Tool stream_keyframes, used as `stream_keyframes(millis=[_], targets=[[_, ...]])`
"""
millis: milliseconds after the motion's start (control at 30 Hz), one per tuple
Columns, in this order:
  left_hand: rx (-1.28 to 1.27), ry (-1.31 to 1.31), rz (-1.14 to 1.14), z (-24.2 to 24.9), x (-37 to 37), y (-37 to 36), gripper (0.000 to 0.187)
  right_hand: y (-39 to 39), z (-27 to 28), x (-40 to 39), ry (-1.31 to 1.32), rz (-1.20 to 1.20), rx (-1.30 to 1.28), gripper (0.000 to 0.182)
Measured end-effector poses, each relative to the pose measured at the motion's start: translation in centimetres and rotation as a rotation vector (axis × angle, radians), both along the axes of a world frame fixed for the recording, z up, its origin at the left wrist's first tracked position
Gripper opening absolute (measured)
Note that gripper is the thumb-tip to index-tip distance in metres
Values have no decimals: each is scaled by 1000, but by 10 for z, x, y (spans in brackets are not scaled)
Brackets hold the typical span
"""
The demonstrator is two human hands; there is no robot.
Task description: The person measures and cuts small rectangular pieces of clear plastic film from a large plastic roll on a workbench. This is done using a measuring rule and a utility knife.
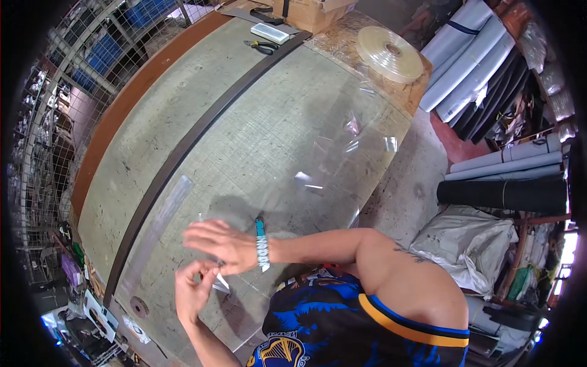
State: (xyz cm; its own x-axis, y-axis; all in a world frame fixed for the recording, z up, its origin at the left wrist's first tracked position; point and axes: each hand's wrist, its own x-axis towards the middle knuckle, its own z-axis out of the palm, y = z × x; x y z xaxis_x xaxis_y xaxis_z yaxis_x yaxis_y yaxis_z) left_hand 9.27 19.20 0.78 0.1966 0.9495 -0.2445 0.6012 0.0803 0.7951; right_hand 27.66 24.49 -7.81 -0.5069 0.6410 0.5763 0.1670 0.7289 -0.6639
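Note:
My left hand (pixel 194 286) is over the near left of the table, thumb and forefinger pinched on a thin clear plastic piece (pixel 221 282) that catches white light. Just above it, my right hand (pixel 219 244) is slightly blurred, its fingers stretched out to the left and its thumb side close to the left fingertips. A white band with dark lettering (pixel 263 252) circles the right wrist. Beside the band shows a small teal object (pixel 260 226). A long clear strip (pixel 160 219) lies on the table left of my hands, alongside a dark metal bar (pixel 177 153).
Scraps of clear film (pixel 309 180) lie across the right of the table (pixel 269 116). At the far end are pliers (pixel 262 46), a white tray-like box (pixel 269 33), a cardboard box (pixel 315 13) and a roll of clear strip (pixel 390 54). Fabric-like rolls (pixel 468 61) stand right.

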Motion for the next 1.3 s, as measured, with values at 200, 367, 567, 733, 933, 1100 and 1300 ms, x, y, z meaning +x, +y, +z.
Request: stream_keyframes(millis=[200, 367, 567, 733, 933, 1100, 1300], targets=[[233, -3, 301, -23, -62, -82, 12, 4, 39, -2, -620, 602, -221, 41], [3, -473, 479, -43, -67, -144, 17, -15, 82, 24, -222, 601, -398, 35], [28, -199, 82, -18, -29, -140, 8, -77, 35, -47, 54, 755, -893, 53], [-113, -222, 211, -9, -110, -182, 9, -79, 36, -60, -362, 886, -1238, 30], [-186, -270, 422, -38, -225, -262, 9, -80, 55, -89, -708, 715, -1196, 18], [-211, -32, 614, -62, -332, -327, 9, -70, 37, -127, -745, 636, -1085, 13], [-123, 27, 730, -106, -445, -359, 12, -51, -2, -174, -764, 429, -1029, 16]])
